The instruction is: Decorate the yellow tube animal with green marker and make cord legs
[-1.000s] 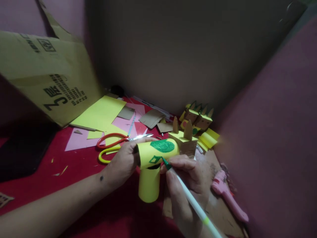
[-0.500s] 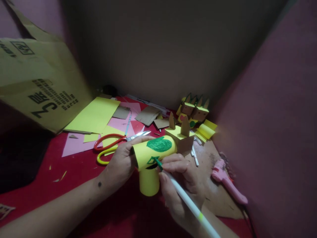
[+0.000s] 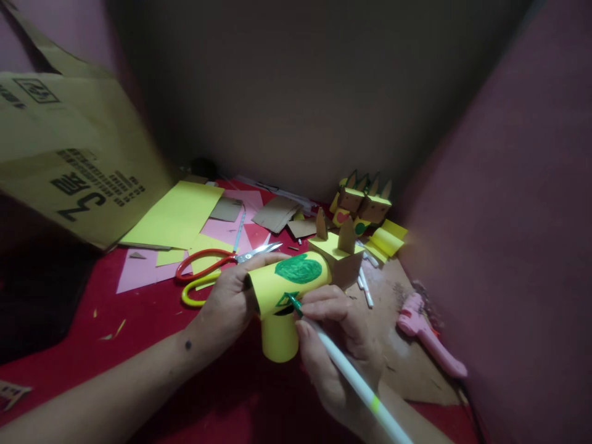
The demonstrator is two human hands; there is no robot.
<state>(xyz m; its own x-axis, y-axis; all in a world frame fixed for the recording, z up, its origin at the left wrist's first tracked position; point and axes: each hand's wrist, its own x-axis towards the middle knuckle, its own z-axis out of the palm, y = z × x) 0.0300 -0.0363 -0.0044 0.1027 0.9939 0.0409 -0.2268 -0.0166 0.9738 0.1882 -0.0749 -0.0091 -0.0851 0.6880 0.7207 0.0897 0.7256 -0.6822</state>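
My left hand (image 3: 231,296) is closed round the open end of a yellow paper tube figure (image 3: 268,277), which lies tilted on its side. A filled green heart (image 3: 298,269) and a small green outlined shape are drawn on it. A cardboard head with two pointed ears (image 3: 335,246) joins its far end, and a second yellow tube (image 3: 280,338) hangs below. Between the thumb and fingers of my right hand (image 3: 337,345) is a white marker (image 3: 354,373), its green tip touching the small outlined shape.
Scissors (image 3: 208,265) with red and yellow handles lie beyond my left hand, near yellow paper sheets (image 3: 178,213). A large cardboard box (image 3: 92,148) stands at left. Finished-looking eared figures (image 3: 365,203) sit at the back right. A pink glue gun (image 3: 428,336) rests on cardboard at right.
The view has shifted very slightly. The marker tip stays at the small green outline, with hardly any visible movement, and both hands keep their holds.
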